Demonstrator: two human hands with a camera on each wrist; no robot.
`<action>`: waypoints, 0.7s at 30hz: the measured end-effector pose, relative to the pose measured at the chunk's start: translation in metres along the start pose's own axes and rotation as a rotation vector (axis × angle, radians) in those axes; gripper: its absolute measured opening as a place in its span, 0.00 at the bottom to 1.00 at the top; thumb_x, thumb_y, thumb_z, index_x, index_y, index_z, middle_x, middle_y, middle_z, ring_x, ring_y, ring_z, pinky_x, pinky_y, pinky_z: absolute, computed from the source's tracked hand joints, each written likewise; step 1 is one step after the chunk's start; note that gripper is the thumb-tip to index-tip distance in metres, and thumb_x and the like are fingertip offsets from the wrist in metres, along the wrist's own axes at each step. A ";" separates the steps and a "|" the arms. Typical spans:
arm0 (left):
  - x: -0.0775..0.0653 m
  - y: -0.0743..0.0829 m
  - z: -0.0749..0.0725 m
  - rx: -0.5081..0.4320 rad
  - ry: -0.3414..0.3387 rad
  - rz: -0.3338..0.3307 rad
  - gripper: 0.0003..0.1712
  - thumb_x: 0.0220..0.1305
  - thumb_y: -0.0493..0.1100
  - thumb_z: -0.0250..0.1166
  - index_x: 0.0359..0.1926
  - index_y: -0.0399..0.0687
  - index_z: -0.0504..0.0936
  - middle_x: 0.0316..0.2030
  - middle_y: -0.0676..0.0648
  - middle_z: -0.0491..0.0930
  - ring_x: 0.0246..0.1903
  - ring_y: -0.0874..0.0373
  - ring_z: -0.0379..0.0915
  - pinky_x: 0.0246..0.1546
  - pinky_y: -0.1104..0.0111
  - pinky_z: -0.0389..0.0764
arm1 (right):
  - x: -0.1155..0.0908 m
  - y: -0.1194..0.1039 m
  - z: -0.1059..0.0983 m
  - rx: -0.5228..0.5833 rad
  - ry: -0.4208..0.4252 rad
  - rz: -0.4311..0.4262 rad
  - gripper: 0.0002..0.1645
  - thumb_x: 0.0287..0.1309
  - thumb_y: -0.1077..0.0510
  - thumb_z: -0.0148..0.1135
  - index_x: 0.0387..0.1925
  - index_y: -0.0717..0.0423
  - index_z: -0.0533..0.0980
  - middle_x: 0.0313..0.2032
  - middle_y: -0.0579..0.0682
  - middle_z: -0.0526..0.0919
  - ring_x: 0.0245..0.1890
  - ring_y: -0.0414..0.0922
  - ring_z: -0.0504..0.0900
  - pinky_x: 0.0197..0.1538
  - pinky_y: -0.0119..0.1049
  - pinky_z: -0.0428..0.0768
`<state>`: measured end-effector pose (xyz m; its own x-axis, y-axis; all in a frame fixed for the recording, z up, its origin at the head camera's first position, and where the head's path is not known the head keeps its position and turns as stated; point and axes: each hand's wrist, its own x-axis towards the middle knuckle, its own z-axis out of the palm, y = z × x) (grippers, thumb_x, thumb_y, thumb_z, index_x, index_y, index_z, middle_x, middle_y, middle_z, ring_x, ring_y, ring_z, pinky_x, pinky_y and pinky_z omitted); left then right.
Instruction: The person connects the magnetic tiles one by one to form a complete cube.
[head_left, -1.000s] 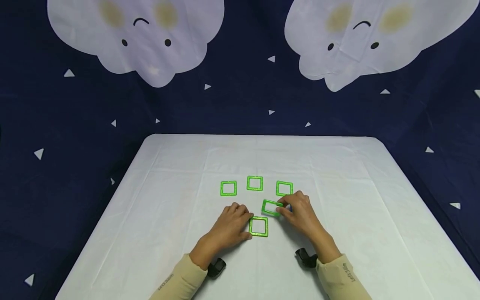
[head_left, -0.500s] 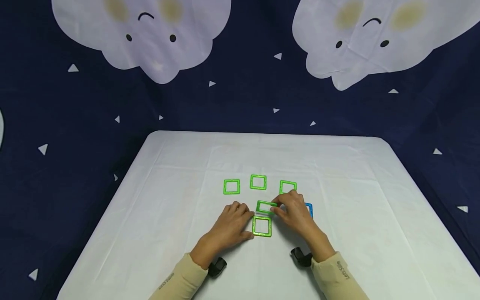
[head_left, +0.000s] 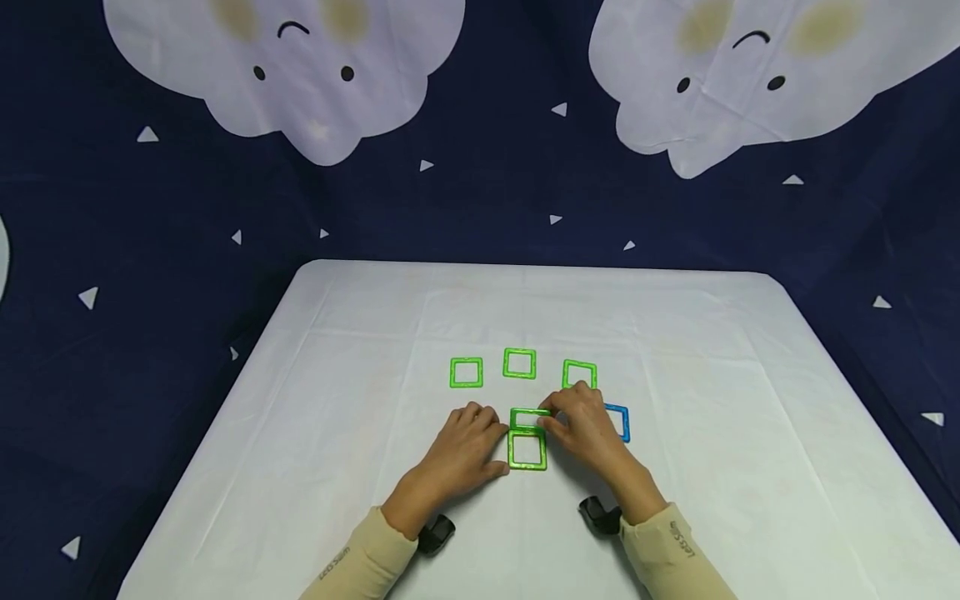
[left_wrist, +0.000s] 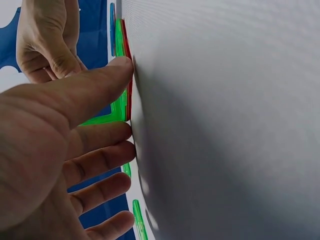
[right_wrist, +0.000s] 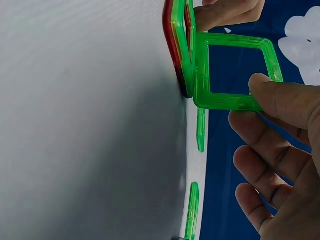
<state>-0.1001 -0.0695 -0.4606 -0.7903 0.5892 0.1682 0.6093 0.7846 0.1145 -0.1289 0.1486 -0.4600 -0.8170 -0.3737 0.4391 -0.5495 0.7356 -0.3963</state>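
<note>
Left hand: the left hand [head_left: 467, 446] lies at the left side of the flat green tile [head_left: 527, 467], with fingers straight and a little spread; the thumb is at its near corner and the forefinger at its far corner, so it seems to steady the tile.
Right hand: the right hand [head_left: 588, 427] pinches the upright green tile [right_wrist: 225, 102] between thumb and forefinger, at the side away from the left hand.
Upright green tile: it stands about upright at the far edge of the flat green tile; the lower edge touches it or almost touches, I cannot tell if they are joined.
Under the flat green tile: a red layer [right_wrist: 174, 55] shows in both wrist views, against the white table [head_left: 375, 375].
Done, as I judge: the base is placed and one wall is brought to its edge.
Left over, as I judge: the wall is not yet released, and the other tiles are not used.
Loose tiles: the left green tile [head_left: 467, 385], the middle green tile [head_left: 519, 377] and the right green tile [head_left: 580, 363] lie apart, beyond the hands.
Blue tile: the blue tile [head_left: 626, 425] lies beside the right hand, partly hidden by it.
</note>
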 end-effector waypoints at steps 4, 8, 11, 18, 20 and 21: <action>0.001 0.000 0.001 0.008 0.016 0.000 0.29 0.51 0.61 0.69 0.49 0.51 0.80 0.43 0.54 0.74 0.45 0.58 0.64 0.53 0.60 0.69 | 0.000 0.000 0.000 -0.008 -0.002 -0.002 0.09 0.40 0.60 0.76 0.26 0.50 0.81 0.24 0.43 0.83 0.31 0.41 0.71 0.37 0.37 0.64; 0.001 0.001 0.001 0.023 0.032 -0.001 0.27 0.50 0.60 0.70 0.48 0.51 0.81 0.41 0.54 0.74 0.44 0.58 0.64 0.52 0.60 0.69 | 0.000 0.000 0.001 -0.010 0.008 -0.015 0.10 0.39 0.60 0.76 0.26 0.50 0.81 0.23 0.43 0.82 0.31 0.41 0.71 0.37 0.38 0.64; 0.001 0.002 0.001 0.031 0.025 -0.003 0.26 0.50 0.59 0.70 0.47 0.51 0.81 0.41 0.54 0.73 0.45 0.58 0.64 0.52 0.60 0.69 | 0.000 0.000 0.002 -0.011 0.012 -0.021 0.11 0.38 0.60 0.76 0.26 0.50 0.81 0.23 0.43 0.82 0.31 0.41 0.71 0.37 0.38 0.64; 0.003 0.006 0.001 0.067 0.024 0.003 0.22 0.52 0.58 0.70 0.44 0.51 0.81 0.40 0.54 0.74 0.45 0.58 0.65 0.52 0.61 0.69 | 0.001 0.000 0.002 -0.001 0.026 -0.024 0.10 0.38 0.61 0.76 0.25 0.50 0.81 0.23 0.42 0.81 0.30 0.41 0.70 0.37 0.38 0.65; 0.003 0.007 0.001 0.082 0.032 0.010 0.21 0.52 0.57 0.70 0.43 0.51 0.81 0.40 0.54 0.74 0.45 0.58 0.65 0.51 0.62 0.69 | 0.001 -0.001 0.002 0.002 0.030 -0.025 0.10 0.38 0.61 0.76 0.25 0.50 0.81 0.22 0.42 0.81 0.30 0.41 0.70 0.37 0.38 0.65; 0.003 0.007 0.001 0.092 0.035 0.014 0.21 0.52 0.57 0.70 0.42 0.51 0.81 0.39 0.54 0.74 0.45 0.58 0.66 0.51 0.62 0.69 | 0.001 -0.001 0.002 0.004 0.033 -0.026 0.11 0.38 0.61 0.76 0.25 0.50 0.81 0.22 0.42 0.81 0.30 0.41 0.70 0.37 0.38 0.65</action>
<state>-0.0986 -0.0618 -0.4605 -0.7781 0.5944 0.2032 0.6105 0.7917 0.0222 -0.1299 0.1463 -0.4611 -0.7963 -0.3735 0.4758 -0.5710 0.7237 -0.3876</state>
